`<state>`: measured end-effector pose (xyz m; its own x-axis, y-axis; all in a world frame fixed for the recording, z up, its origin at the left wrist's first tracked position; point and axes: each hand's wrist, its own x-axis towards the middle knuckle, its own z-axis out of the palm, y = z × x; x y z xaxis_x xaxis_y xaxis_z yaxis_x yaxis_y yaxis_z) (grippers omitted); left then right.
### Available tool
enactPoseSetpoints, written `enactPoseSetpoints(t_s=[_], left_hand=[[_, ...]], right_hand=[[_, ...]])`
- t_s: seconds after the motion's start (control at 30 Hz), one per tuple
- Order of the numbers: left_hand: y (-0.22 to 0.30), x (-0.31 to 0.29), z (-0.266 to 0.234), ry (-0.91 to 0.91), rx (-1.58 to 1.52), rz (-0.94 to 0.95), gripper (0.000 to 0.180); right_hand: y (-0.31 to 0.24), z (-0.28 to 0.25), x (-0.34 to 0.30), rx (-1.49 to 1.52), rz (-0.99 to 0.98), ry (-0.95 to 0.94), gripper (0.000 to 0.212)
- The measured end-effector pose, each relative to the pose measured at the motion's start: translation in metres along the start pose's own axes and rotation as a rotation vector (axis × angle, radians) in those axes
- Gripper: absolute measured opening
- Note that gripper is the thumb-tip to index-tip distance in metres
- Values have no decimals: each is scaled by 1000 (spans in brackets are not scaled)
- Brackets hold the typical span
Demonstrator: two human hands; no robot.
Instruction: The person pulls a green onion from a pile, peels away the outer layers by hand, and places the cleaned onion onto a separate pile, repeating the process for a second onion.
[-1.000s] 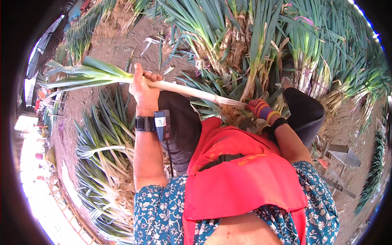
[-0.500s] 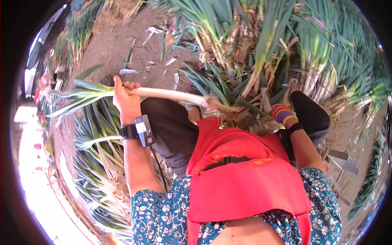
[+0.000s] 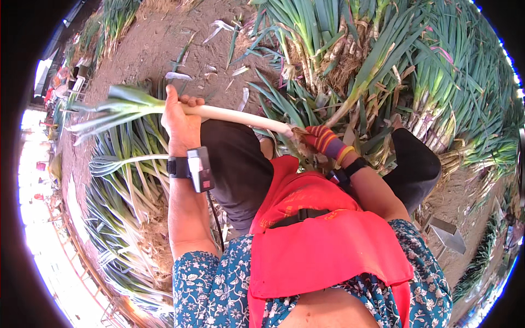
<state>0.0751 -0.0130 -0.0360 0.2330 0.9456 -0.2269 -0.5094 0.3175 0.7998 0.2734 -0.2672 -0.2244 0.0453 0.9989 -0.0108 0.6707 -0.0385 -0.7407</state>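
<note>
My bare left hand is wrapped round a large green onion just below its leaves. The long white stalk lies almost level across my lap, leaves to the left and root end to the right. A striped glove in red, yellow and purple covers my right hand. Its fingers are closed at the brown, stringy root end, partly hiding it. Beside my left forearm lies a pile of green onions with white stalks showing. Beyond my right hand stand untrimmed bunches with dry, earthy outer leaves.
More bunches of green onions crowd the far right. Pale leaf scraps litter the soil ahead. A metal, box-shaped piece stands by my right knee. A cable runs down from the device on my left wrist.
My right hand has moved left and up from among the leaf scraps to the green onion's root end. The left hand keeps its hold, slightly farther right and higher.
</note>
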Motion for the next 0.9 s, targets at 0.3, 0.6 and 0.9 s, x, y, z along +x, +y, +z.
enactPoseSetpoints(t_s=[0.3,0.6,0.9], left_hand=[[19,19,-32,103,9,67,32],[52,73,-138,-89,439,272,24],[342,133,-400,455,1069,170,54]], right_hand=[[122,20,-142,-241,685,189,38],[22,-10,-43,-101,513,-19,64],[127,-58,-88,-238,1179,680,60]])
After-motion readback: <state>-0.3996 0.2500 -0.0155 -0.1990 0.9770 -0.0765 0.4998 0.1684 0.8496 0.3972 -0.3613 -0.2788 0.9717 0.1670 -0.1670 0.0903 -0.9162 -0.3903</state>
